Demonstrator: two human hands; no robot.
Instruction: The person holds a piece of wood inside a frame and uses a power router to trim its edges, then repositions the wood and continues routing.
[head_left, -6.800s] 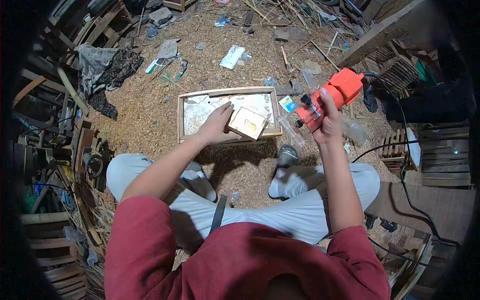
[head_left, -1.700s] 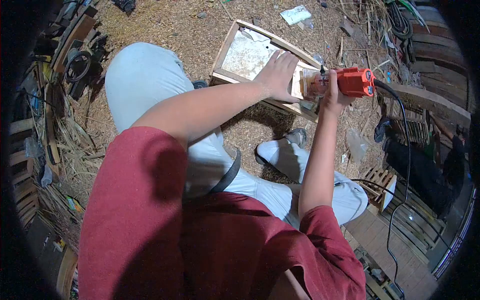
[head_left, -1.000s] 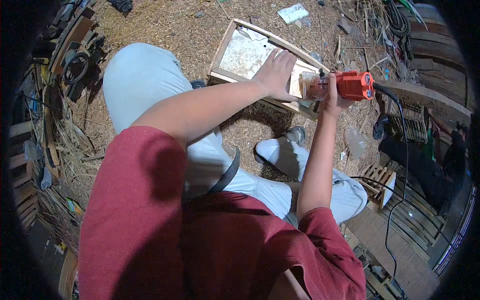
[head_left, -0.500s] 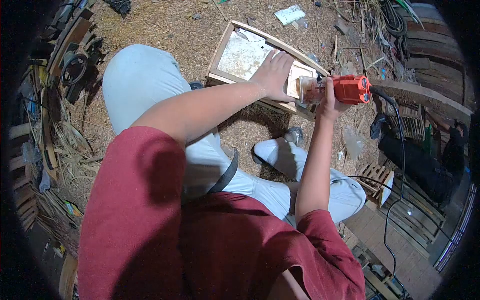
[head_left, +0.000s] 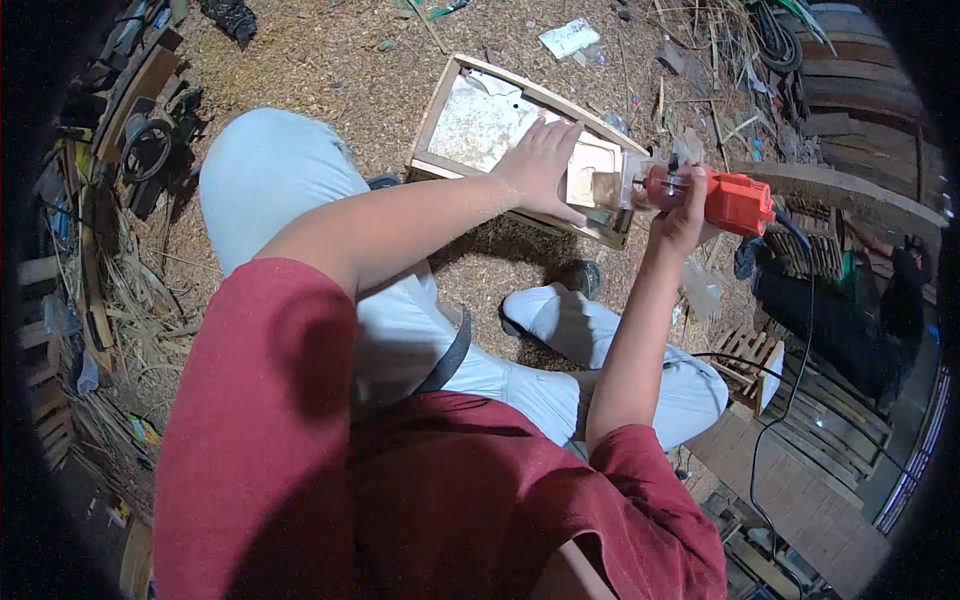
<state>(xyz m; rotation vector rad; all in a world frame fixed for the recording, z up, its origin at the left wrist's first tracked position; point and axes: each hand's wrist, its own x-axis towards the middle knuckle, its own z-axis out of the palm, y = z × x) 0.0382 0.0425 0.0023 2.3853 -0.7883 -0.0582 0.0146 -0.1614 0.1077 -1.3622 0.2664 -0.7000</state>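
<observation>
A shallow wooden frame with a worn whitish panel inside lies slanted in front of me. My left hand rests across it, fingers spread and thumb stretched toward the near rail. At the frame's right end, my right hand is wrapped around an orange trim router. The router is tilted onto its side, motor pointing right, with its clear base facing left over the frame's end. A pale rectangular piece shows between my left hand and that base.
Wood shavings cover the ground. From the router, a black cord runs down the right side. Scrap wood and a coiled cable lie at left. A slatted wooden piece and a plastic bag are at right.
My right hand has moved the router right and slightly down, away from my left hand. My left hand stays on the frame, which sits a little lower left in view.
</observation>
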